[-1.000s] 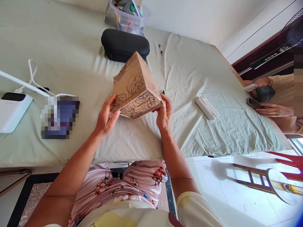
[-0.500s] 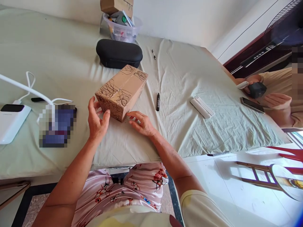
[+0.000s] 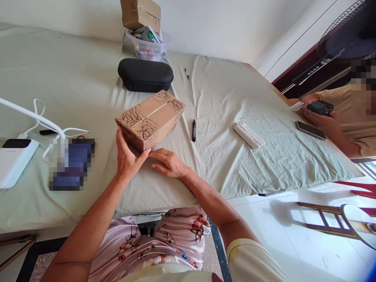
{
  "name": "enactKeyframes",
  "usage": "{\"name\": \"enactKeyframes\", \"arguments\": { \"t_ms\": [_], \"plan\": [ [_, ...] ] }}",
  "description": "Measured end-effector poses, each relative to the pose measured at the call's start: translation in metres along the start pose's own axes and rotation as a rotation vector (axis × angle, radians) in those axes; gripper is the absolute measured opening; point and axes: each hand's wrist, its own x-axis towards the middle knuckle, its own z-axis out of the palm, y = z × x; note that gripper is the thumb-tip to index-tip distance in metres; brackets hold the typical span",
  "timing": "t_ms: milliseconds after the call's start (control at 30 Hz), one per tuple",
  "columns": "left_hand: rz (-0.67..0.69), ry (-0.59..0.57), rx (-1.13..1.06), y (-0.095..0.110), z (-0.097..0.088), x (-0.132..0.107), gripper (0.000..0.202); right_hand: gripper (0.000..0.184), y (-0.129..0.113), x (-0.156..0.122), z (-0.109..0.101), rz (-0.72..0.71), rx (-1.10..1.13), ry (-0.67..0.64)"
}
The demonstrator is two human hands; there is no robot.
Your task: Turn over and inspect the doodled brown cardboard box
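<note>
Cardboard box (image 3: 150, 119) with black scribbles: where is it now?
– Flat on the pale green sheet (image 3: 73, 78), long side running away from the wearer, taped seam facing up.

– What has changed?
– A second ago both hands held it in the air, tipped up on one edge. Now it is set down and its weight is on the sheet, so the hands only steady it.

– How do the hands sit?
– The left hand (image 3: 127, 158) cups the near left corner, fingers up the end face and thumb across the front, a light grasp. The right hand (image 3: 169, 163) lies spread and flat on the sheet, holding nothing, fingertips touching the box's lower near corner.

– And the count of things?
– Two cardboard boxes: this one and a plain box (image 3: 140, 13) on top of one clear tub (image 3: 148, 49). Two black pens: a marker (image 3: 194, 130) just right of the box and a smaller pen (image 3: 187, 73) further back. One black oval case (image 3: 145, 75), one white power bank (image 3: 14, 160), one white flat bar (image 3: 248, 135), one phone (image 3: 310, 130). At the far right another person's hands hold a dark device (image 3: 320, 107)
</note>
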Motion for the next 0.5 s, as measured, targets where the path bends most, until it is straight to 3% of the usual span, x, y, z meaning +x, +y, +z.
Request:
{"name": "enactKeyframes", "arguments": {
  "t_ms": [100,200,333,500],
  "plan": [
    [-0.004,-0.025,0.009,0.004,0.000,-0.001,0.131,0.042,-0.004,0.002,-0.002,-0.018,-0.014,0.183],
    [0.071,-0.014,0.090,0.005,0.000,-0.002,0.129,0.062,-0.008,0.005,-0.005,-0.107,-0.069,0.318],
    [0.205,0.024,0.180,0.003,0.002,-0.005,0.119,0.068,-0.011,0.010,-0.008,-0.177,-0.140,0.328],
    [0.216,-0.008,0.131,0.003,-0.001,-0.005,0.114,0.066,-0.005,0.005,-0.016,-0.071,-0.173,0.383]
  ]
}}
